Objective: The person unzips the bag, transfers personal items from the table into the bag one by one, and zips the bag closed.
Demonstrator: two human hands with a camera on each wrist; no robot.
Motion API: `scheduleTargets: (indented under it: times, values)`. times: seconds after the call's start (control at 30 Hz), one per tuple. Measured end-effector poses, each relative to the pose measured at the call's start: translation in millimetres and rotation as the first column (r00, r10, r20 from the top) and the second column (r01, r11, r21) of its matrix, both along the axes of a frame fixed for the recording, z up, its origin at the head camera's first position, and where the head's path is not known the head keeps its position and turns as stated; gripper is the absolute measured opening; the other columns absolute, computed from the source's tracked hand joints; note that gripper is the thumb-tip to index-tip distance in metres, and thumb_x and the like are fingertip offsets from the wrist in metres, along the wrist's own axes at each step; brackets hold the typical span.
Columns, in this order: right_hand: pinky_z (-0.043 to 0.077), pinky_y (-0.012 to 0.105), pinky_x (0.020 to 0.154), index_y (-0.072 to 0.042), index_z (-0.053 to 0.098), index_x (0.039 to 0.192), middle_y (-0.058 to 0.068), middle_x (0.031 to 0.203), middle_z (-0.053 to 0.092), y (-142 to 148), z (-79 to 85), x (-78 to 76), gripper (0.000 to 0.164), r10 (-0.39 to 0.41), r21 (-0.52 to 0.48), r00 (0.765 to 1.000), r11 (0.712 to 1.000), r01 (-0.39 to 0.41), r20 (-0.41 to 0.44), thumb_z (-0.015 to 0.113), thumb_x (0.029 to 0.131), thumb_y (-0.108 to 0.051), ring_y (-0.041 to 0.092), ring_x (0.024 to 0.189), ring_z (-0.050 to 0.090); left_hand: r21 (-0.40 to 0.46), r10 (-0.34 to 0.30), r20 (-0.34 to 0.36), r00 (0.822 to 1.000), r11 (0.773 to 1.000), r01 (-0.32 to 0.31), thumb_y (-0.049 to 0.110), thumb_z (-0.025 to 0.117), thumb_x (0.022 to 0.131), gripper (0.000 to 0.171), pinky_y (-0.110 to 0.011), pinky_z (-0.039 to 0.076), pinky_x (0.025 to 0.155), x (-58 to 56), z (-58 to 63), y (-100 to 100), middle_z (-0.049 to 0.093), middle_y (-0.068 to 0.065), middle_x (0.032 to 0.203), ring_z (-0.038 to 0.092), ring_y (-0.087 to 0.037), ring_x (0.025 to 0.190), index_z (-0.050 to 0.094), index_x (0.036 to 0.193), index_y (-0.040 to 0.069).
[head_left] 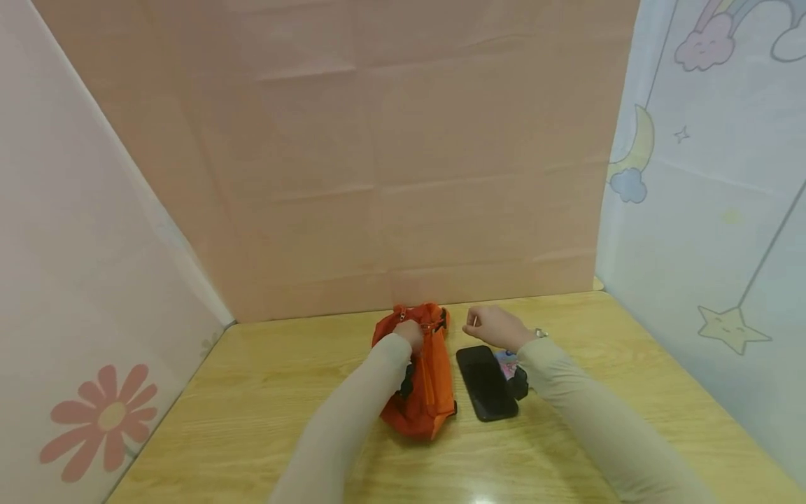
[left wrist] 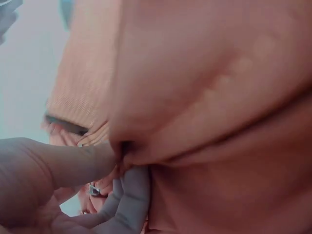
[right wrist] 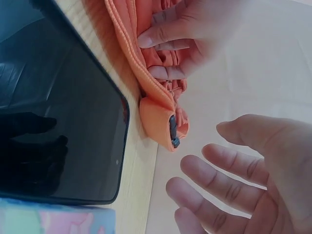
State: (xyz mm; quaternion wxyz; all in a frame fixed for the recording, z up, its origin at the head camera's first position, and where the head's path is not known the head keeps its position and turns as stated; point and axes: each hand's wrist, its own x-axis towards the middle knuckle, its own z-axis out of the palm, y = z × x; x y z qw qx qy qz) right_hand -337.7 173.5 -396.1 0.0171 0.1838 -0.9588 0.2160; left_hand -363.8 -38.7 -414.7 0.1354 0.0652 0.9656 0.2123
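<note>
An orange zippered fabric bag (head_left: pixel 441 381) lies on the table. My left hand (head_left: pixel 412 336) is over its upper part. In the left wrist view the thumb and fingers (left wrist: pixel 134 195) pinch a fold of the bag's cloth. My right hand (head_left: pixel 500 327) is held above the table to the right of the bag, apart from it. Its fingers (right wrist: pixel 207 180) are loosely bent with nothing between them. A black smartphone (head_left: pixel 485 385) lies flat, screen up, right of the bag. In the right wrist view a strap end with a black fitting (right wrist: pixel 173 129) sticks out from the bag.
A colourful pastel item (head_left: pixel 505 360) lies beside the phone, partly covered by the right sleeve. The wooden table (head_left: pixel 283 392) meets an upright pinkish panel (head_left: pixel 378 175) behind. Patterned white panels (head_left: pixel 705 231) stand on both sides.
</note>
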Motion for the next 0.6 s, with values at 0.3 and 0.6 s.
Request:
scheduleTargets:
  times: [0.3,0.6]
  values:
    - [0.054,0.034,0.064,-0.004,0.063,0.095,0.017,0.088,0.067,-18.3,10.6,6.2,0.017,0.138,-0.277,0.977,0.957,-0.089,0.164,0.058,0.097,-0.02,0.027,0.076,0.067,0.458,0.099,0.169,0.981,0.873,-0.167,-0.009,0.068,0.081,0.027,-0.027,0.047,0.054,-4.2,11.3,-30.5,0.06,-0.008,0.09,0.05,-0.016,0.061,0.068,0.105,0.004]
    - [0.044,0.053,0.1,0.009,0.043,0.126,0.022,0.117,0.053,-51.2,1.7,3.0,0.03,0.372,-0.742,0.828,0.666,0.076,0.419,0.048,0.1,-0.003,0.048,0.119,0.051,0.659,0.067,0.288,0.955,0.71,-0.248,-0.014,0.057,0.085,0.038,-0.028,0.051,0.063,6.9,19.7,-42.1,0.057,-0.006,0.084,0.056,-0.014,0.064,0.059,0.119,0.003]
